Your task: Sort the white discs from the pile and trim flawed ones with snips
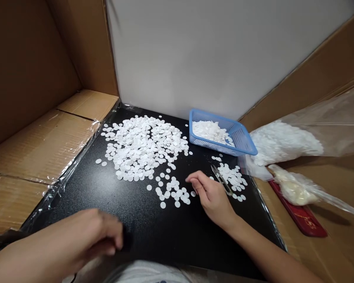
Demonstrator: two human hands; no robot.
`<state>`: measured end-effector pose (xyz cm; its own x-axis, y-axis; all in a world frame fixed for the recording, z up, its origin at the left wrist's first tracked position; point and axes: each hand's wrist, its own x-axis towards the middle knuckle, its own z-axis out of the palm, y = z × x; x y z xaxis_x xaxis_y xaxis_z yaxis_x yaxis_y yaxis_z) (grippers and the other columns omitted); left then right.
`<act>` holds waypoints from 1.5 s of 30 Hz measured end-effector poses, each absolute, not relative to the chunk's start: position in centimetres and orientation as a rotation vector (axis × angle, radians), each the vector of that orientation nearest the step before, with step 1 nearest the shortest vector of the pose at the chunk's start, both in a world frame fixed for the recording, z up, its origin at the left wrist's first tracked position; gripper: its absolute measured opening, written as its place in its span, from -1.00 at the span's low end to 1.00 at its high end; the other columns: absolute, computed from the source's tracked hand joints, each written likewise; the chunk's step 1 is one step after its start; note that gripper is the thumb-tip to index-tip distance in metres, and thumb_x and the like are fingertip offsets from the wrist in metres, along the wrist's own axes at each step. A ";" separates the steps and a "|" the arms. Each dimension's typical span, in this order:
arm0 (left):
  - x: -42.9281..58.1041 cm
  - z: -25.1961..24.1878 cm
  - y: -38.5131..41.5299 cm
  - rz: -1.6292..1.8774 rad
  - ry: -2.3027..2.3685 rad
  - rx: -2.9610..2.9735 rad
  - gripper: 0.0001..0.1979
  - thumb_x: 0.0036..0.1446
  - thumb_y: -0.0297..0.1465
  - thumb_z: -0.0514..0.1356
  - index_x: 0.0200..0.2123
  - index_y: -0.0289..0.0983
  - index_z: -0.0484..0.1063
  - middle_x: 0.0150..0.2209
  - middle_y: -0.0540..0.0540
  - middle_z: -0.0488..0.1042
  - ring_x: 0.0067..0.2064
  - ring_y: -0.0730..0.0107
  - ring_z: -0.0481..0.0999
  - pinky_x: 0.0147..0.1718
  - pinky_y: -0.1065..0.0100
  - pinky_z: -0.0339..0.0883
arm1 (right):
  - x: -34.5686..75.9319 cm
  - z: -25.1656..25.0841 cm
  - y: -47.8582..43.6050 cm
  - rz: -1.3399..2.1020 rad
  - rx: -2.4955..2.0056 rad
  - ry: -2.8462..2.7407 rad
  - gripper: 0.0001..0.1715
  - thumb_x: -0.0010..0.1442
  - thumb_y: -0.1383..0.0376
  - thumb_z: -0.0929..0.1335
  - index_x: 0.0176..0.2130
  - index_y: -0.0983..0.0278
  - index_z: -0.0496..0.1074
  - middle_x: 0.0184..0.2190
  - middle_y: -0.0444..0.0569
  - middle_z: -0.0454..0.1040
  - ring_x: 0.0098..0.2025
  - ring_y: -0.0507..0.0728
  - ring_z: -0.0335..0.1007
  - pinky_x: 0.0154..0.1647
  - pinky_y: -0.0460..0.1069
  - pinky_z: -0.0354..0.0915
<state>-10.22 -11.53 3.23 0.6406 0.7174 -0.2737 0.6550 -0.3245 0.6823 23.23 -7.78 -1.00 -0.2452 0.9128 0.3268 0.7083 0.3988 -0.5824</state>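
My right hand [211, 194] is over the black tabletop, just right of a small group of white discs [174, 193]. Its thumb and forefinger are pinched together; whatever may be between them is too small to make out. Beside its knuckles lie thread snips [222, 180], next to another cluster of white discs [232, 176]. At the front left, my left hand [98, 232] is raised above the table, slightly blurred. Its fingers are curled toward the thumb, and their contents, if any, are hidden. Farther back spreads a large heap of white discs [144, 145].
A blue plastic basket [238, 151] holding white pieces stands at the back right. Beyond it are a clear bag of white pieces [286, 143], a small knotted bag [297, 190] and a red object [308, 224]. Cardboard [32, 137] flanks the black table [106, 196]; a pale wall [188, 59] rises behind.
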 end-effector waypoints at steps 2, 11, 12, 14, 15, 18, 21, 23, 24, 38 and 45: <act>-7.7 4.1 -8.7 0.160 0.995 2.146 -0.75 0.24 -0.49 0.05 -0.26 -0.17 0.54 -0.29 -0.04 0.56 -0.29 0.34 0.53 -0.31 0.40 0.31 | 24.1 -1.1 -6.8 0.273 -1.398 -2.007 -0.71 0.42 0.35 0.13 -0.07 0.23 0.38 -0.29 0.01 0.42 -0.30 0.14 0.42 -0.31 0.03 0.32; 1.0 2.3 -0.6 0.170 1.231 2.456 -0.98 0.19 -0.50 0.21 -0.28 -0.33 0.45 -0.24 -0.19 0.49 -0.19 0.12 0.46 -0.27 0.25 0.26 | 28.2 -1.6 -4.0 -0.312 -1.761 -2.126 -0.82 0.35 0.34 0.26 -0.27 0.23 0.44 -0.38 -0.02 0.49 -0.30 0.21 0.34 -0.25 0.08 0.07; 1.4 2.1 -0.1 0.163 1.230 2.448 -0.98 0.16 -0.51 0.24 -0.31 -0.33 0.45 -0.27 -0.18 0.49 -0.21 0.13 0.47 -0.30 0.27 0.25 | 29.0 -1.7 -4.0 -0.337 -1.828 -2.117 -0.84 0.33 0.33 0.27 -0.28 0.22 0.44 -0.38 -0.01 0.48 -0.30 0.22 0.34 -0.27 0.07 0.04; 1.9 1.9 0.4 0.157 1.226 2.425 -0.94 0.10 -0.54 0.27 -0.38 -0.31 0.44 -0.33 -0.14 0.49 -0.26 0.17 0.47 -0.37 0.31 0.22 | 30.5 -2.1 -4.0 -0.358 -1.977 -2.074 -0.90 0.28 0.29 0.32 -0.28 0.21 0.45 -0.38 -0.01 0.47 -0.29 0.24 0.34 -0.29 0.06 0.02; 2.1 1.9 0.6 0.160 1.223 2.410 -0.92 0.08 -0.55 0.27 -0.40 -0.30 0.43 -0.34 -0.12 0.49 -0.28 0.19 0.47 -0.39 0.33 0.21 | 31.3 -2.2 -4.1 -0.339 -2.045 -2.047 -0.92 0.26 0.27 0.35 -0.27 0.21 0.45 -0.39 -0.01 0.46 -0.29 0.25 0.35 -0.30 0.06 0.01; 2.1 2.2 0.7 0.194 1.208 2.362 -0.86 0.04 -0.58 0.28 -0.47 -0.27 0.40 -0.36 -0.09 0.49 -0.31 0.24 0.47 -0.42 0.36 0.20 | 32.8 -2.3 -4.0 -0.183 -2.154 -1.994 -0.89 0.21 0.21 0.38 -0.27 0.20 0.45 -0.43 -0.04 0.45 -0.31 0.25 0.36 -0.32 0.05 0.01; 2.0 2.7 0.2 0.262 1.200 2.312 -0.86 0.08 -0.57 0.25 -0.45 -0.25 0.38 -0.38 -0.03 0.49 -0.33 0.31 0.47 -0.44 0.40 0.23 | 32.3 -1.4 -4.2 -0.046 -2.008 -1.944 -0.86 0.25 0.20 0.34 -0.31 0.20 0.45 -0.43 -0.05 0.46 -0.31 0.25 0.39 -0.29 0.07 0.08; 2.1 2.9 -0.3 0.350 1.168 2.252 -0.88 0.17 -0.53 0.20 -0.39 -0.24 0.38 -0.39 0.02 0.51 -0.38 0.39 0.48 -0.45 0.43 0.27 | 30.7 -0.2 -4.6 0.048 -1.776 -1.897 -0.81 0.31 0.22 0.30 -0.32 0.20 0.45 -0.38 -0.05 0.50 -0.28 0.22 0.43 -0.24 0.08 0.15; 2.1 3.0 -0.7 0.428 1.126 2.208 -0.89 0.20 -0.52 0.19 -0.37 -0.23 0.38 -0.39 0.03 0.52 -0.38 0.41 0.50 -0.44 0.44 0.30 | 29.6 0.4 -5.0 0.105 -1.648 -1.874 -0.80 0.34 0.22 0.29 -0.30 0.20 0.45 -0.35 -0.06 0.52 -0.26 0.20 0.44 -0.22 0.08 0.18; 3.6 2.9 -2.7 0.947 0.759 2.138 -0.88 0.23 -0.55 0.22 -0.31 -0.22 0.40 -0.37 0.05 0.55 -0.35 0.49 0.57 -0.38 0.52 0.42 | 22.5 2.3 -7.5 0.299 -1.130 -1.882 -0.96 0.32 0.34 0.39 -0.24 0.23 0.46 -0.38 -0.13 0.56 -0.35 0.08 0.45 -0.25 0.04 0.21; 3.6 2.7 -2.8 0.989 0.716 2.090 -0.88 0.23 -0.56 0.24 -0.28 -0.23 0.40 -0.34 0.02 0.56 -0.30 0.48 0.59 -0.32 0.51 0.46 | 22.4 2.3 -7.6 0.303 -1.097 -1.846 -0.91 0.30 0.37 0.41 -0.28 0.23 0.44 -0.41 -0.14 0.54 -0.37 0.08 0.46 -0.26 0.04 0.22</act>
